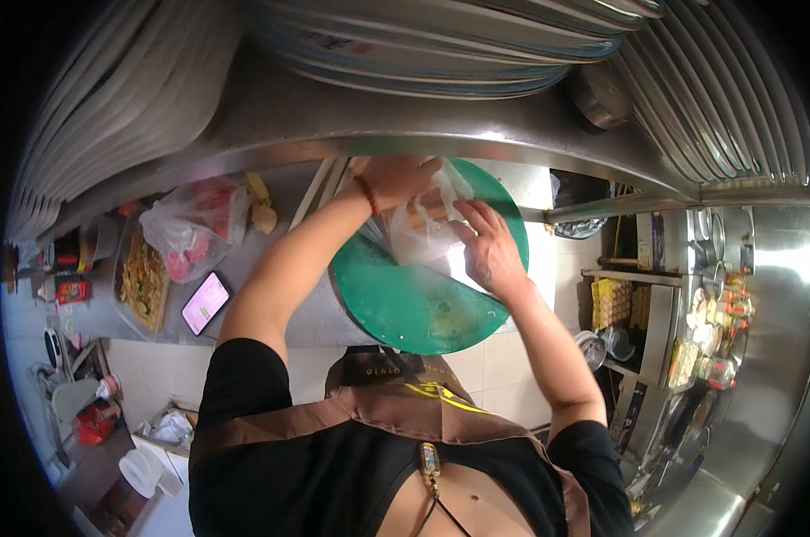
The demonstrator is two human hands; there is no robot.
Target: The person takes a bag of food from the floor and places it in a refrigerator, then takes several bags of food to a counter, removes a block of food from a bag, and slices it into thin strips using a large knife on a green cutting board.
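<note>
A clear plastic bag (411, 245) with something orange-brown inside lies over the round green cutting board (418, 315). My left hand (401, 180), a red bracelet at its wrist, grips the bag's far side close to the steel shelf edge. On the near right, my right hand (492, 248) pinches the bag's film between thumb and fingers. Beneath the bag and right hand is a bright, flat, straight-edged piece (457, 265); glare hides whether it is a blade or a sheet.
Overhead, a steel shelf (405, 121) holds stacked plates (445, 50). Left on the counter are a knobby ginger-like root (264, 218), a bag of red packets (200, 228), a phone (205, 303) and a food tray (143, 278). Egg trays (611, 303) stand on the right rack.
</note>
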